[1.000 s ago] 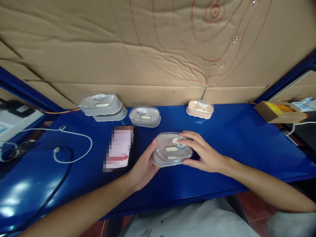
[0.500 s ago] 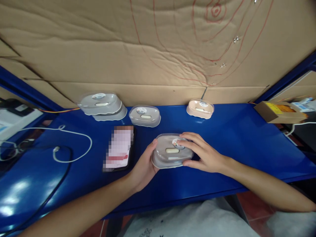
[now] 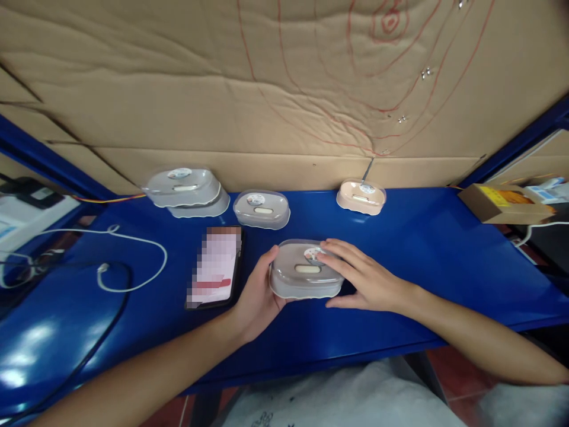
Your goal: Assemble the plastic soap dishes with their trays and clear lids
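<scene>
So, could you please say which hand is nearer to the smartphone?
Left. The left hand is just right of the smartphone; the right hand is farther, at the clear-lidded grey container's right end.

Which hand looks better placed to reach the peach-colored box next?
Probably the right hand: it is nearer the peach-colored box, and its fingers overlie the gray box's top, while the left hand grips that box's side.

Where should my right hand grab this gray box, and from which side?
On the gray box, probably the rounded right end, from the right: it's a low oblong, the left hand grips the opposite end, and the right hand lies over that end.
</scene>
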`<action>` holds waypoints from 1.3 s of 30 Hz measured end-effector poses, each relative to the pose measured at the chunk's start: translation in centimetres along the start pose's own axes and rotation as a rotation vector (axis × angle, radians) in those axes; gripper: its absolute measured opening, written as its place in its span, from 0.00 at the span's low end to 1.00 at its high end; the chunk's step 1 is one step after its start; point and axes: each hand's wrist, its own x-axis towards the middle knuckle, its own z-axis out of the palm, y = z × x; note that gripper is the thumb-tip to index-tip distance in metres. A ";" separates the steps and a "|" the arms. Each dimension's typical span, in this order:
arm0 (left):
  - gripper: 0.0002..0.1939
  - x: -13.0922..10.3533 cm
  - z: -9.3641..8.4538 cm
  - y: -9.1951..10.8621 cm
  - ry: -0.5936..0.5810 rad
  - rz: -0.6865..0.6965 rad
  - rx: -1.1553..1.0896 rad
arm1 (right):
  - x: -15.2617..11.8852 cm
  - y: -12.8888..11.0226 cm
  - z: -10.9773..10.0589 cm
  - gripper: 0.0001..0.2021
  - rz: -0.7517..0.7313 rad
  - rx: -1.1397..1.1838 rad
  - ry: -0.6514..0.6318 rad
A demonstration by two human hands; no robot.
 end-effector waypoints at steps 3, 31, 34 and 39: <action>0.24 0.0 0.0 0.1 -0.006 -0.019 -0.012 | -0.2 0.1 -0.1 0.45 -0.052 -0.058 0.030; 0.27 0.9 -1.1 -0.9 -0.145 -0.021 0.172 | 9.3 10.2 -2.7 0.27 0.267 -0.458 -0.065; 0.27 0.9 -1.1 -1.1 -0.148 -0.012 0.183 | 12.1 8.1 -1.8 0.22 0.262 -0.437 -0.003; 0.26 0.8 -1.3 -1.1 -0.150 0.014 0.197 | 16.6 5.6 2.0 0.41 0.162 -0.324 -0.008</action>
